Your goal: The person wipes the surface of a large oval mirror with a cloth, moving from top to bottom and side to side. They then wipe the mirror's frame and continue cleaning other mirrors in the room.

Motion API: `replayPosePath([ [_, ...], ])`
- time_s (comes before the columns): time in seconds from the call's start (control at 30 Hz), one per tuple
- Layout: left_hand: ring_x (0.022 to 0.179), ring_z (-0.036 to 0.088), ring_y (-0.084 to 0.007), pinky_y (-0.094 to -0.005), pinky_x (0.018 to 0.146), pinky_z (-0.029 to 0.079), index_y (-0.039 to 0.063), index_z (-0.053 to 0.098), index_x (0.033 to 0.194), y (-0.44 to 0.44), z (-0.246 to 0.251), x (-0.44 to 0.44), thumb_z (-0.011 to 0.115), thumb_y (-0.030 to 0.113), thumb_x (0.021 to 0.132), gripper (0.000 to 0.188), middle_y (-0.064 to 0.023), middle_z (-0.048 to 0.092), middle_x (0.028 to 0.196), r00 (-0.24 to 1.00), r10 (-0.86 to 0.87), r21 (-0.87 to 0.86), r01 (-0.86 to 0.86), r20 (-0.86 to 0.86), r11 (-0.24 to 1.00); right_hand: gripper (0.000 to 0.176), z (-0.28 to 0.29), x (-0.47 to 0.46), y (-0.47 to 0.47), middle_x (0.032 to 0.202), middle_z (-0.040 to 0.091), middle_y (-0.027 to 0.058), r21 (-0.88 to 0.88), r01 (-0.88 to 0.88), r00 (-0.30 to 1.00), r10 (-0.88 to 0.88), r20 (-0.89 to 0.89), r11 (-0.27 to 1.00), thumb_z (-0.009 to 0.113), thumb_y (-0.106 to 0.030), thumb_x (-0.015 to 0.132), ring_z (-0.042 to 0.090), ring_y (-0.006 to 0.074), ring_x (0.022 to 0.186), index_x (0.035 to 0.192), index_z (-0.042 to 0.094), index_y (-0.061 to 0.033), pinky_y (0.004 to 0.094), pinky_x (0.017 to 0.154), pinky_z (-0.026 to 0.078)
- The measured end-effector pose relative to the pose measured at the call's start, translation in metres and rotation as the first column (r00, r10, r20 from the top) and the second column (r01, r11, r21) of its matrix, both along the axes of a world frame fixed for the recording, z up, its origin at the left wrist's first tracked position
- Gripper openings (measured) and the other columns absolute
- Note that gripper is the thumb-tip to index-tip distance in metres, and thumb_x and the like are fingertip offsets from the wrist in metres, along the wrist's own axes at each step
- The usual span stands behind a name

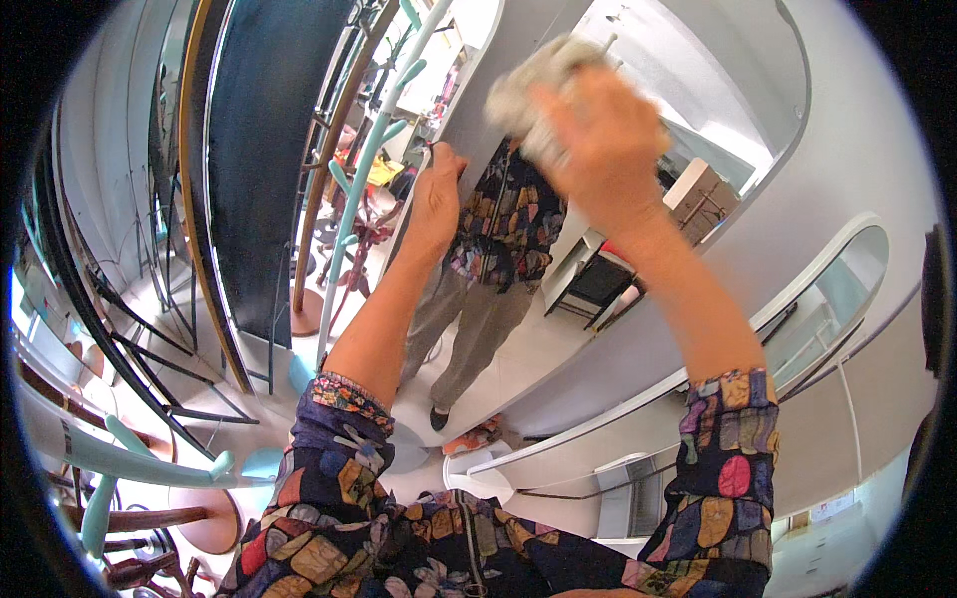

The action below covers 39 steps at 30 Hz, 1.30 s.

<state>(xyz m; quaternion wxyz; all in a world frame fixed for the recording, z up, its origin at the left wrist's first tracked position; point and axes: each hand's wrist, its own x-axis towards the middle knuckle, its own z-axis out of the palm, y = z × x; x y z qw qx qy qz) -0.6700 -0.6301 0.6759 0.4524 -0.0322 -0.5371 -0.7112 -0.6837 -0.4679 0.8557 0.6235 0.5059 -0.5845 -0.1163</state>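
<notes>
A large standing mirror (564,329) is in front of me and reflects a patterned jacket, grey trousers and a dark shoe. My left hand (437,193) is closed around the mirror's left edge, its thumb uppermost. Higher up and to the right, my right hand (609,146) holds a bunched pale cloth (534,86) before the glass. Hand and cloth are blurred, so whether the cloth touches the glass is hard to tell. The reflected head is hidden behind them.
Mint-green coat stands (366,161) and a brown one (310,187) crowd the left. Beyond them, a dark panel (262,149) leans on black metal legs. At right is a white-framed rounded mirror (830,299). An orange item (475,435) lies low, near the floor.
</notes>
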Motion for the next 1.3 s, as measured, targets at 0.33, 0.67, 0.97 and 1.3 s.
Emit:
replayPosePath([
  [0.33, 0.093, 0.066, -0.0172, -0.0299, 0.087, 0.051, 0.0, 0.073, 0.114, -0.01, -0.023, 0.018, 0.012, 0.086, 0.097, 0.108, -0.0082, 0.074, 0.104, 0.893, -0.446, 0.325, 0.406, 0.056, 0.854, 0.031, -0.094, 0.023, -0.008, 0.123, 0.067, 0.0112, 0.231, -0.203, 0.966, 0.155, 0.207, 0.952, 0.065, -0.024, 0.085, 0.059, 0.0314, 0.128, 0.113, 0.077, -0.019, 0.0541, 0.099, 0.044],
  [0.67, 0.09, 0.066, -0.0171, -0.0283, 0.086, 0.048, 0.001, 0.073, 0.11, -0.015, -0.027, 0.015, 0.014, 0.089, 0.095, 0.108, -0.0089, 0.074, 0.102, 0.883, -0.468, 0.268, 0.441, 0.041, 0.857, 0.045, -0.004, 0.007, -0.031, 0.126, 0.065, 0.0059, -0.104, -0.038, 0.993, 0.049, 0.11, 0.994, 0.082, -0.024, 0.074, 0.057, 0.0284, 0.126, 0.119, 0.076, -0.0243, 0.0481, 0.094, 0.042],
  [0.97, 0.092, 0.07, -0.0178, -0.0323, 0.083, 0.057, 0.002, 0.072, 0.118, -0.016, -0.021, 0.01, 0.029, 0.08, 0.101, 0.09, -0.0077, 0.074, 0.105, 0.873, -0.487, 0.394, 0.46, -0.035, 0.796, 0.026, -0.108, 0.025, -0.013, 0.123, 0.067, 0.0098, 0.145, -0.311, 0.907, 0.248, 0.341, 0.939, 0.066, -0.023, 0.086, 0.058, 0.0299, 0.13, 0.107, 0.076, -0.0153, 0.0538, 0.096, 0.044],
  [1.3, 0.089, 0.056, -0.0142, -0.0302, 0.088, 0.044, 0.0, 0.071, 0.096, -0.017, -0.03, 0.008, 0.058, 0.061, 0.102, 0.063, -0.0037, 0.067, 0.096, 0.955, -0.288, 0.28, 0.26, 0.066, 0.924, 0.054, 0.1, -0.002, -0.036, 0.123, 0.062, 0.0103, -0.398, -0.067, 0.987, 0.119, 0.108, 0.915, 0.086, -0.03, 0.074, 0.057, 0.0301, 0.122, 0.126, 0.073, -0.0225, 0.0483, 0.095, 0.041],
])
